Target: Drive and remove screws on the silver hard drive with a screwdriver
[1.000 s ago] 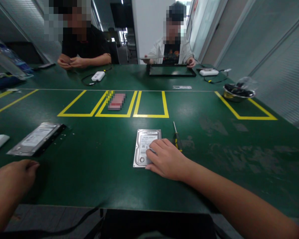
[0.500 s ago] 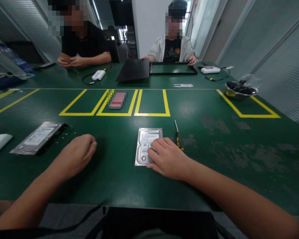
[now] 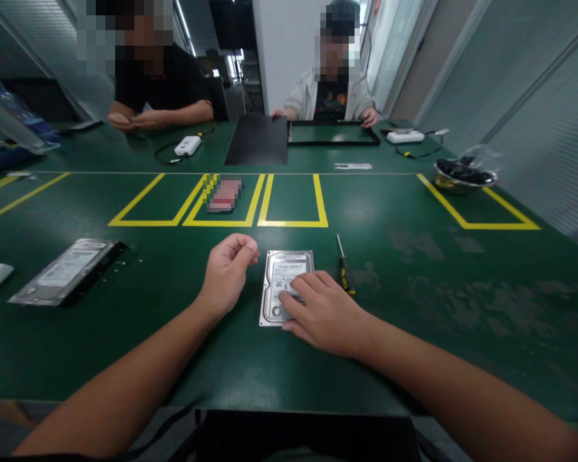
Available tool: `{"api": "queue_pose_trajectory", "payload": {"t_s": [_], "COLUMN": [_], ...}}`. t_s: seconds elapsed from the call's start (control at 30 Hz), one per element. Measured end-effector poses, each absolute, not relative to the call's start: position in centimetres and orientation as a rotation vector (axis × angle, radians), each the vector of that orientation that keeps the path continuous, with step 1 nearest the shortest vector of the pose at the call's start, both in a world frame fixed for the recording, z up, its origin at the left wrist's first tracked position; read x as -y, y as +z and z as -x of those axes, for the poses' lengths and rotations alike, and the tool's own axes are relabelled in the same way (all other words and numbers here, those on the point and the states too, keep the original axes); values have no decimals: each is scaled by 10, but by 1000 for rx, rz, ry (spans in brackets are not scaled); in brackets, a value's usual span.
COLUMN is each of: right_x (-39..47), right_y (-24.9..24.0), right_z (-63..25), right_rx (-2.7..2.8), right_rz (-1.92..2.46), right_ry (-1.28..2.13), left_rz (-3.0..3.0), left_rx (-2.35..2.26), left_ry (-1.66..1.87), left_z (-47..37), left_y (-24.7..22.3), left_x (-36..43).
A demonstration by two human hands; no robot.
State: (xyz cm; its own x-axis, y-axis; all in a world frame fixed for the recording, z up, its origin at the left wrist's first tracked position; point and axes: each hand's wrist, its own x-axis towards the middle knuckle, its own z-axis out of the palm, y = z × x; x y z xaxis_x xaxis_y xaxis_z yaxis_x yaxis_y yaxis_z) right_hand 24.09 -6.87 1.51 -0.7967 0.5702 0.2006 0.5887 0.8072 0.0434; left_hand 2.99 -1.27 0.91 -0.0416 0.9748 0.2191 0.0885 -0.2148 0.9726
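A silver hard drive [image 3: 274,282] with a white label lies flat on the green table in front of me. My right hand [image 3: 320,308] rests over its lower right part, fingers spread on the top face and thumb by the near edge, hiding that corner. Just left of the drive, my left hand [image 3: 231,266] is raised slightly with thumb and fingers pinched together; what sits between them, if anything, is too small to make out. A screwdriver [image 3: 345,273] with a black and yellow handle lies right of the drive, its shaft pointing away.
Another hard drive [image 3: 65,273] lies at left, with several tiny bits [image 3: 118,263] beside it. Yellow tape outlines [image 3: 293,224] cross the table, one around a blurred red item [image 3: 225,196]. A metal bowl [image 3: 465,179] stands far right. Two people sit opposite, one holding a black frame [image 3: 337,142].
My left hand has moved right, from near the other hard drive to beside the one in front of me. My right hand stays on that drive. Opposite, a black panel has tilted.
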Motion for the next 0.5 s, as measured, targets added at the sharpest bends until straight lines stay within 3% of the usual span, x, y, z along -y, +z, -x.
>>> {"api": "queue_pose_trajectory", "payload": {"t_s": [0.5], "right_x": [68], "right_y": [15], "right_z": [-240], "right_rx": [2823], "right_rz": [936], "right_ry": [-123], "left_rz": [-2159], "left_rx": [-1085], "left_ry": [855], "left_z": [3], "left_y": [4], "left_x": [1]}}
